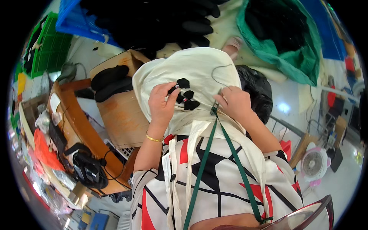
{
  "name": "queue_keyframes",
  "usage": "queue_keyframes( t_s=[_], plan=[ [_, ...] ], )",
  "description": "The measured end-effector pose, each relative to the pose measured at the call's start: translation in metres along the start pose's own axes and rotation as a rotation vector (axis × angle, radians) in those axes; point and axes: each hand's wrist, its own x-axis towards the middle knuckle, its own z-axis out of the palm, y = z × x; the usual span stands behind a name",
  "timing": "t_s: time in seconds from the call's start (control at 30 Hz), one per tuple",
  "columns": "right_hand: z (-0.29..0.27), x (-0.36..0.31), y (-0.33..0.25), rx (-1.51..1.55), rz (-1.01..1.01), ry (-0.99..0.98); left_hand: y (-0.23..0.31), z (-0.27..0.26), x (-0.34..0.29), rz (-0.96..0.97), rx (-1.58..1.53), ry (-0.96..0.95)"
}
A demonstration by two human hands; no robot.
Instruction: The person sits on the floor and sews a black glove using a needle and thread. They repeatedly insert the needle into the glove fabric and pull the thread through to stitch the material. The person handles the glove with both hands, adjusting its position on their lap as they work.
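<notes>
Over the cream cloth (161, 71) spread on my lap, my left hand (161, 100) pinches a small black fabric bow (183, 83) between thumb and fingertips. Just beside it lies another black bow (188, 100) with a light speck at its middle. My right hand (234, 101) is closed at the right of the cloth, its fingertips on a small dark metal tool (214, 110), whose exact kind is not clear. That tool hangs at the end of a green cord (203, 165) looped down my front. A thin grey curved line (214, 74) runs on the cloth above the right hand.
Two black shoe-like pieces (111, 82) rest on a cardboard box (120, 119) at left. Ahead is a heap of black pieces (153, 23) by a blue crate (78, 23). A green sack (312, 57), black plastic bag (260, 90) and fan (313, 163) stand at right.
</notes>
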Motion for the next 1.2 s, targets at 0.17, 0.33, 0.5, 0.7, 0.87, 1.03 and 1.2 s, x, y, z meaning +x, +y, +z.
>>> queue_keyframes(
  t_s=[0.17,0.33,0.5,0.7,0.87,1.03,1.2],
  plan=[
    [-0.009,0.006,0.017,0.079,0.115,0.383,-0.002,0.003,-0.002,-0.029,-0.048,-0.084],
    [0.002,-0.024,-0.005,-0.102,0.232,-0.215,-0.006,0.026,-0.012,-0.011,-0.14,-0.083],
    [0.012,-0.021,-0.017,0.129,0.383,-0.386,-0.005,0.027,-0.014,-0.052,-0.145,-0.128],
    [-0.007,-0.024,-0.022,0.735,0.441,-0.195,-0.004,0.016,-0.011,0.123,-0.029,-0.158],
    [-0.012,-0.009,-0.035,0.6,0.11,0.071,0.002,0.014,-0.007,0.266,0.027,-0.158],
    [-0.012,-0.002,-0.041,0.373,-0.015,0.098,0.003,0.01,-0.008,0.263,0.01,-0.217],
    [-0.013,0.001,-0.044,0.275,-0.085,0.153,0.005,0.01,-0.008,0.248,0.026,-0.213]
  ],
)
